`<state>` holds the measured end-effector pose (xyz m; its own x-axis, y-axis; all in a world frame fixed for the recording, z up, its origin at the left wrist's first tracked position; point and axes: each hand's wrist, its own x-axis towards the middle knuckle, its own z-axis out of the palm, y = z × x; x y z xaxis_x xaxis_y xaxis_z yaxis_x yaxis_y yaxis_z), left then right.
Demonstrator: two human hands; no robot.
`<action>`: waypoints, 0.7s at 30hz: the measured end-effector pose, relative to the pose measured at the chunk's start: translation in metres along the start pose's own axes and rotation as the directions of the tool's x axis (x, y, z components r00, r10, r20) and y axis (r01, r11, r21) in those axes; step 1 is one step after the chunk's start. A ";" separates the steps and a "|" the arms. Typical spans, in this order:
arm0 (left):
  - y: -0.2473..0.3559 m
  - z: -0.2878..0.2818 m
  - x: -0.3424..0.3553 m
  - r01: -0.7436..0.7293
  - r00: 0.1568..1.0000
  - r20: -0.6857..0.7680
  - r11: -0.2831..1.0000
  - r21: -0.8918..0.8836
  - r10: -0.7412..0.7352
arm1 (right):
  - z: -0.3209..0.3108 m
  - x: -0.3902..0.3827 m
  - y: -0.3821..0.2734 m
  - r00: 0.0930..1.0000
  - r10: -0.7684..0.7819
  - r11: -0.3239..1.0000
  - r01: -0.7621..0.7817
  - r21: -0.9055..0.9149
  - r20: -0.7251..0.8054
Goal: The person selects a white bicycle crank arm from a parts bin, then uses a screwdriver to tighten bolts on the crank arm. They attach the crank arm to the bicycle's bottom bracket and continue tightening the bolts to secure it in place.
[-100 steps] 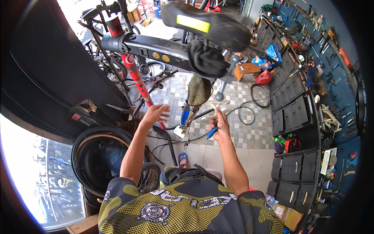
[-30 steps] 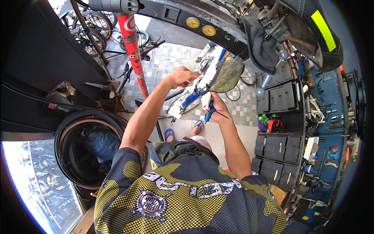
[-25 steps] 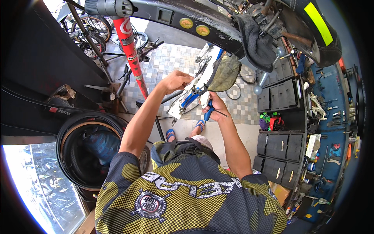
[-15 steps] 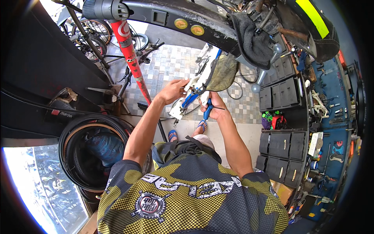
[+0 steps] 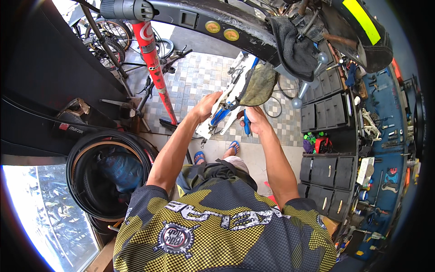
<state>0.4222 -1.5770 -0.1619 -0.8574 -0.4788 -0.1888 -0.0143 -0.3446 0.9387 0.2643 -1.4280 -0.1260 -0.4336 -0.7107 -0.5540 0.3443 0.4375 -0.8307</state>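
A white and blue bicycle frame (image 5: 220, 115) runs at a slant in front of me, partly covered by a worn olive and black piece shaped like a saddle (image 5: 258, 85). At the frame's left side, my left hand (image 5: 207, 106) is closed against it, its fingertips partly hidden. My right hand (image 5: 257, 120) is on the other side, just below the saddle-like piece. It is closed around a blue-handled tool (image 5: 247, 123), whose handle points down toward me. The tool's working end is hidden.
A red post (image 5: 155, 68) rises at left under a dark bar (image 5: 217, 20). Black tyres (image 5: 74, 181) are stacked at lower left. Black drawers (image 5: 328, 170) and a blue tool board (image 5: 385, 167) line the right. Other bicycles (image 5: 106, 43) stand at far left.
My right hand has turned, and the tool's thin dark shaft no longer shows to its right. My left hand has moved slightly right, closer against the frame.
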 end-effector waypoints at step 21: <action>0.015 -0.007 0.014 0.244 0.966 0.072 0.968 0.059 -0.248 | -0.014 0.024 0.010 0.993 0.006 0.994 0.006 -0.108 0.114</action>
<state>0.4133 -1.5942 -0.1524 -0.8617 -0.3188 -0.3947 -0.2536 -0.4031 0.8793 0.2453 -1.4329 -0.1487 -0.3332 -0.7663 -0.5493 0.2498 0.4899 -0.8352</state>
